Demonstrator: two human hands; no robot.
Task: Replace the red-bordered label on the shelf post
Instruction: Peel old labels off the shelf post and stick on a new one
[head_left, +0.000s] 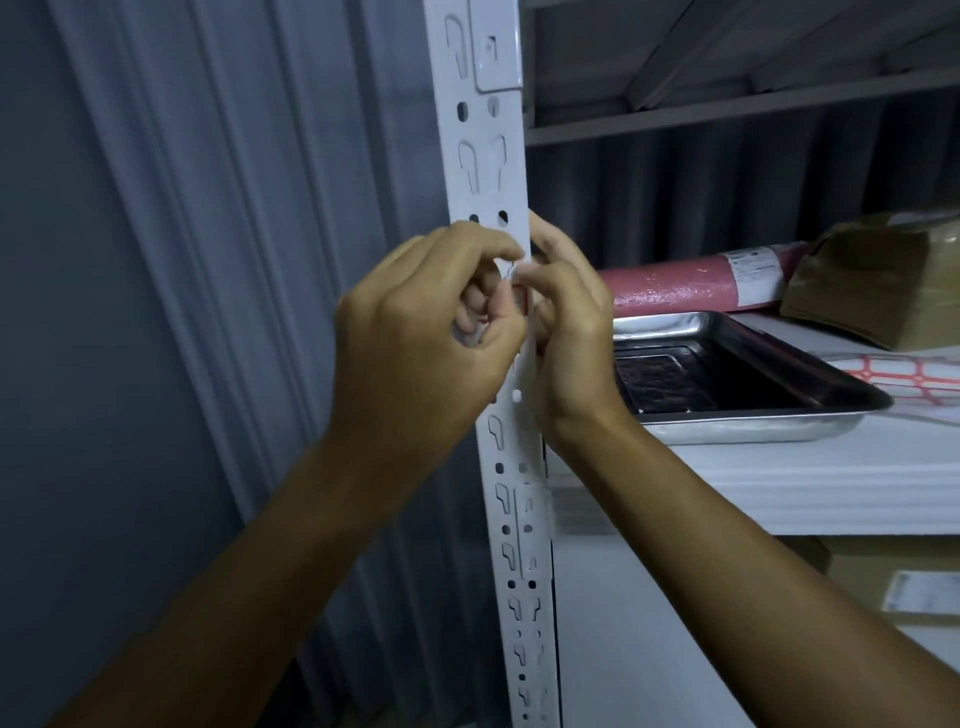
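A white slotted shelf post (488, 156) runs from top to bottom through the middle of the view. A small red-bordered label (519, 297) shows on the post between my hands, mostly hidden by fingers. My left hand (415, 332) is curled in front of the post with its fingertips pinched at the label's left edge. On the post's right side, my right hand (566, 322) has its thumb and fingers pressed at the label. Whether the label is stuck flat or partly lifted is hidden.
A steel tray (841, 395) sits on the white shelf (779, 467) to the right. Beside the tray lies a sheet of red-bordered labels (904, 371). A pink roll (691, 283) and a brown packet (878, 280) lie behind. Grey corrugated wall (182, 260) at left.
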